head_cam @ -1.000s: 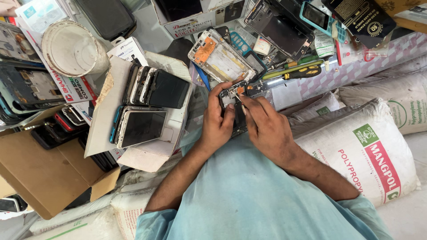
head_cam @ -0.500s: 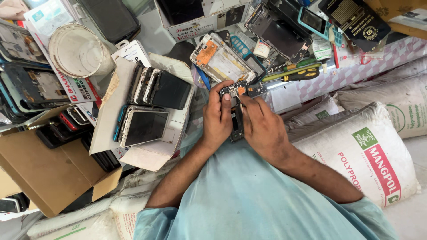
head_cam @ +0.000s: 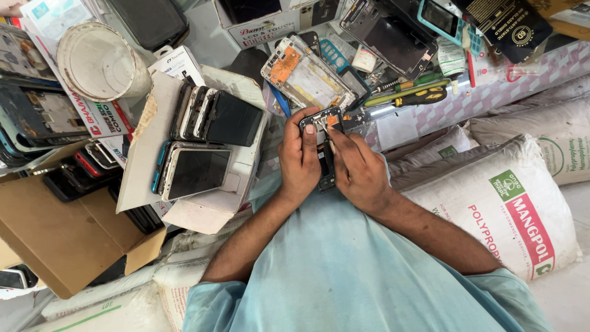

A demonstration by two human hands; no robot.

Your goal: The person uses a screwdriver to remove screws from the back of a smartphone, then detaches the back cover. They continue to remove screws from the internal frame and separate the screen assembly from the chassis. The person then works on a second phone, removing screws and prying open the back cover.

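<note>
Both hands have drawn nearer: the left hand (head_cam: 299,161) clamps an opened phone frame (head_cam: 324,144) steady above the lap, while the right hand (head_cam: 356,169) pinches at its exposed top edge.

A phone repair workshop: stripped phones (head_cam: 209,117), a bare frame (head_cam: 307,74) and screwdrivers (head_cam: 409,92) everywhere.

2 hands (head_cam: 301,157) (head_cam: 359,169), 1 phone frame (head_cam: 324,144), 1 bucket (head_cam: 101,61), 2 screwdrivers (head_cam: 409,92).
</note>
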